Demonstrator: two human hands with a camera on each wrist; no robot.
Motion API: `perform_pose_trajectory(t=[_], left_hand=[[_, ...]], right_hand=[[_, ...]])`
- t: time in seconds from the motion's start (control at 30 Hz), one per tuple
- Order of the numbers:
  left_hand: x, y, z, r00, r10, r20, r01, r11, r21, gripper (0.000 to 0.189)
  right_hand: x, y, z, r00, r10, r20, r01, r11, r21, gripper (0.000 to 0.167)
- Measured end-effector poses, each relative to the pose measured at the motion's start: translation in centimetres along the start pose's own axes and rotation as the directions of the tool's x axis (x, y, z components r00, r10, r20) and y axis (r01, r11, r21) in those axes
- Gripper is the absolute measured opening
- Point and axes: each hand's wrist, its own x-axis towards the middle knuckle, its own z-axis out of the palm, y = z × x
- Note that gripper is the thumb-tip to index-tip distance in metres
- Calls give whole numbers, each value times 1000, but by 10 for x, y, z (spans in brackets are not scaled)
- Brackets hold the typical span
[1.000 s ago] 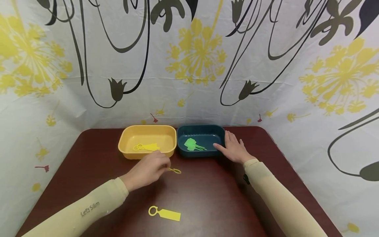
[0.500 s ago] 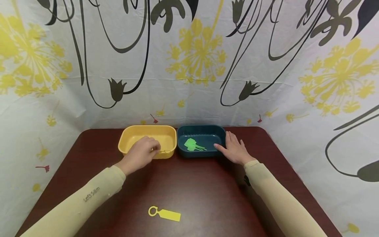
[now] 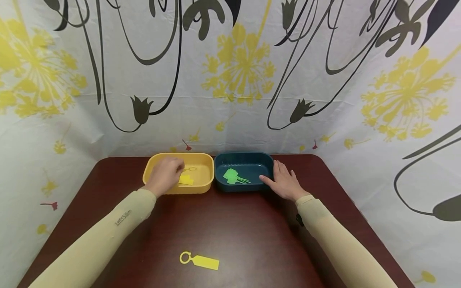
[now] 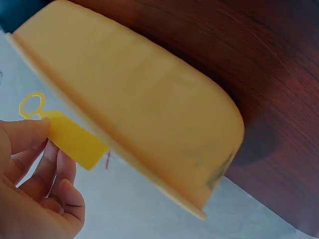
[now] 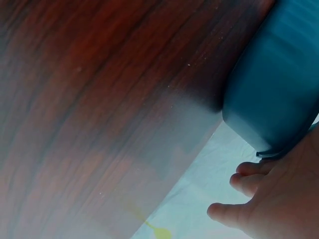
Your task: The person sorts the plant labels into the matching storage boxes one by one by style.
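Observation:
My left hand [image 3: 166,174] is over the left part of the yellow bin [image 3: 208,185]. Its thumb and fingers pinch a yellow ring tag [image 4: 75,139], whose ring and flat end show beyond the fingertips in the left wrist view. More yellow tag material [image 3: 186,180] lies on the bin floor, partly hidden by the hand. My right hand [image 3: 284,182] rests on the right end of the dark blue bin [image 3: 248,188], fingers extended along the outside and thumb over the front rim. Green tags [image 3: 232,175] with thin stems lie inside that bin.
Another yellow ring tag [image 3: 205,262] lies flat near the front of the dark red-brown table [image 3: 245,232]. Both bins stand side by side at the table's far edge, against a patterned curtain [image 3: 230,132].
My left hand has carried its yellow tag from in front of the yellow bin, leftward and away from me, to over the bin. The right hand has stayed on the blue bin.

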Motion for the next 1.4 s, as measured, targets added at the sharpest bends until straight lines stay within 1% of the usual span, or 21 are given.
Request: perform_pose_trajectory(t=[0.2,0.37,0.47,0.6,0.67,0.73,0.8,0.9,0.97,1.07,1.2,1.4], left_hand=[[8,-10,9,999,29,-20,-27,994,103,24],[13,-17,14,1000,20,-8,-18,983,182,31],[15,-22,17,1000,12,11,-14,975,220,29],[17,-28,22,999,14,41,-25,963,268,23],[19,-29,24,998,6,69,-25,958,285,20],[21,-28,25,995,-14,100,-15,958,285,18],[23,-26,26,991,-40,131,4,963,269,16],[26,-25,28,984,-70,166,27,969,246,17],[28,-25,30,980,-78,181,34,972,232,20],[30,-26,33,976,-75,202,27,973,229,23],[30,-26,36,974,-71,217,19,972,235,23],[29,-26,38,966,-102,237,51,975,215,22]], right_hand=[[-1,0,0,1000,-1,-5,1,1000,4,112],[-2,2,0,1000,-4,-17,4,1000,3,111],[-2,3,1,1000,-3,-22,3,1000,-1,111],[-2,6,1,1000,-3,-22,2,1000,-17,111],[-3,6,2,1000,-5,-24,4,1000,-25,112],[-3,6,2,1000,-11,-24,10,999,-30,112],[-4,5,1,1000,-13,-26,12,999,-32,112],[-6,3,1,999,-15,-30,14,999,-32,112],[-8,3,0,999,-16,-34,15,999,-30,112],[-9,3,1,999,-17,-40,15,999,-32,113],[-10,5,3,999,-20,-41,19,999,-29,112],[-11,5,3,999,-26,-46,25,999,-19,110]])
